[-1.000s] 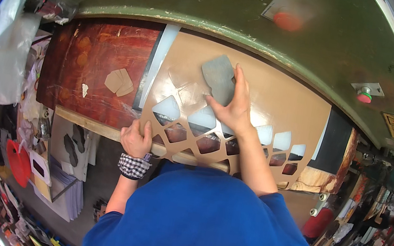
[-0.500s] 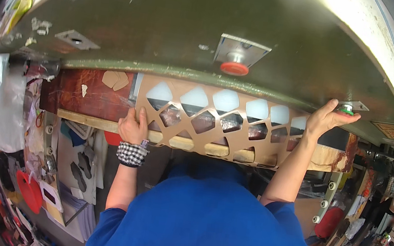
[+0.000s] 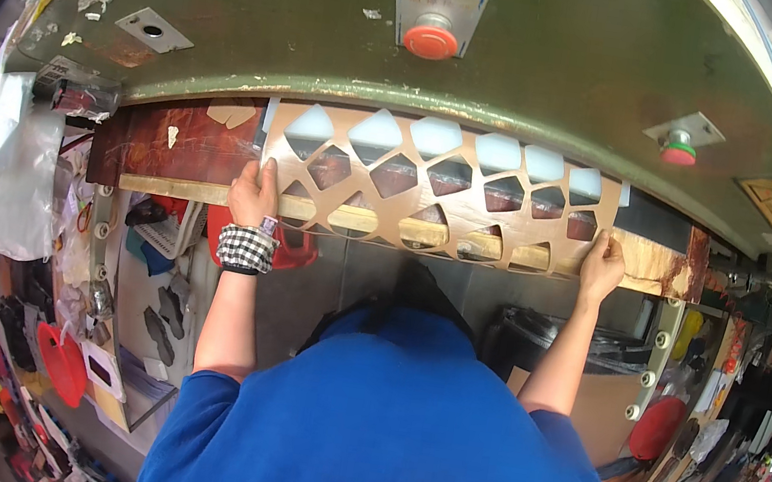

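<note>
A tan sheet (image 3: 406, 202) with rows of many-sided cut-out holes lies across the work surface, its near edge reaching over the wooden front strip (image 3: 166, 189). My left hand (image 3: 255, 193), a checked band on its wrist, pinches the sheet's left edge between thumb and fingers. At the opposite end my right hand (image 3: 603, 269) grips the near right corner. White material (image 3: 435, 136) shows through the farthest row of holes. The sheet's far edge runs up to the green machine beam (image 3: 278, 29), which hides what lies behind it.
On the beam sit a red push button (image 3: 431, 42) and a smaller green-and-red button (image 3: 679, 152). Tan offcuts (image 3: 231, 114) rest on the red-brown board (image 3: 198, 141) at left. A clear plastic bag (image 3: 2, 167) hangs far left. Red stools (image 3: 291, 247) stand below the surface.
My right hand has left the green button on the beam and come down onto the sheet's right corner. My left hand still holds the left edge. The view has shifted.
</note>
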Available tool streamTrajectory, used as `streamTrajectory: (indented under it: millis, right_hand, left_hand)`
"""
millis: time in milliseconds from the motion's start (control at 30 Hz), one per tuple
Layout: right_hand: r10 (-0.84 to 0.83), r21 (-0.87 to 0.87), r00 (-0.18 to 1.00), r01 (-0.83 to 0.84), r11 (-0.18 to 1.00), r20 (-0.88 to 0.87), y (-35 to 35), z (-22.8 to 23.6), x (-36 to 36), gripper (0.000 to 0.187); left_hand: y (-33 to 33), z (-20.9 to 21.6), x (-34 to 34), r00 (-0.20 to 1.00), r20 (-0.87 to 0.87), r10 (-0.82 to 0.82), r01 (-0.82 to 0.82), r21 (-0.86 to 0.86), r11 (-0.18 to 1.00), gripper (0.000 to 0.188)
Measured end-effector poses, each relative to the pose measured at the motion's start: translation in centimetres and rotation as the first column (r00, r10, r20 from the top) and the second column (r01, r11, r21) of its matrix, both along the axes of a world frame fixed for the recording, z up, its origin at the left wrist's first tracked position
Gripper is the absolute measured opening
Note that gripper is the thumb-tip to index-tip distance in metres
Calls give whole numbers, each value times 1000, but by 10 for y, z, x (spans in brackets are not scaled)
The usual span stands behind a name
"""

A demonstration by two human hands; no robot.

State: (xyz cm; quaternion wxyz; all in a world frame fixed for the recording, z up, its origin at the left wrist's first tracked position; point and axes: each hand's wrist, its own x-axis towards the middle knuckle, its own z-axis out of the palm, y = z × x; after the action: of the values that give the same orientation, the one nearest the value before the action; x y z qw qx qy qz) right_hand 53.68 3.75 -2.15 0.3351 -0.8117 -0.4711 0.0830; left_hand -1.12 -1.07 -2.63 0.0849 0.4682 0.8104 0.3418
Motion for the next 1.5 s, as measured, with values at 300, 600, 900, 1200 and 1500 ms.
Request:
streamTrajectory:
  millis: [300, 600, 900, 1200, 1500]
  right_hand:
    - [-38, 389, 967, 137, 911, -252, -17, 32, -57, 34]
    - [809, 297, 587, -772, 562, -6, -19, 49, -309, 94]
    - [537, 261, 503, -517, 815, -678, -30, 65, -242, 100]
    - [706, 298, 701, -656, 693, -99, -13, 43, -233, 96]
    - [64, 558, 981, -157, 815, 182, 122, 144, -93, 91]
  left_hand:
    - [-69, 8, 3, 983, 182, 25, -14, -63, 998, 36]
    - [-129, 30, 25, 994, -109, 2, -32, -276, 961, 38]
    - [-175, 16, 27, 984, -173, -31, -6, -215, 977, 33]
    - [-151, 15, 24, 985, -167, -31, -8, -226, 974, 36]
    - [-70, 16, 20, 977, -210, 26, -70, -205, 976, 40]
